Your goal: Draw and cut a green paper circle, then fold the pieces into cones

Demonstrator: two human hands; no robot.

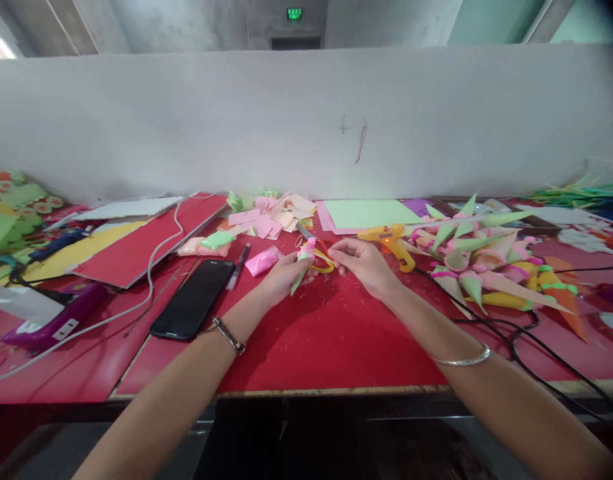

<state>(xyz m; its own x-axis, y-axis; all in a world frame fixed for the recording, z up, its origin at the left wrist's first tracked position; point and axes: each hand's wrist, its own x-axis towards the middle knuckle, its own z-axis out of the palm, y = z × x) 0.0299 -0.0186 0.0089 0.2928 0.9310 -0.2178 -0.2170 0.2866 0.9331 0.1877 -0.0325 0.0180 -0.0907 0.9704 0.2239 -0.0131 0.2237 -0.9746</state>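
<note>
In my left hand (281,277) is a small paper cone (299,279), light green at its pointed lower end and topped with bright pink trim. The fingers are closed round it. My right hand (359,263) is just to the right, its thumb and fingertips pinched together; whatever lies between them is too small to make out. Between and behind the hands are scissors (324,261) with red and yellow handles, partly hidden by the cone and fingers. A pink packet (263,261) lies beside my left hand. Close behind my right hand rests a yellow glue gun (394,243).
Many finished-looking paper cones (474,257) are heaped at the right, near black cables (496,333). A phone (192,300) and a marker (238,265) lie left. Paper scraps (271,217) and green sheets (369,215) line the back, below a white partition (236,127).
</note>
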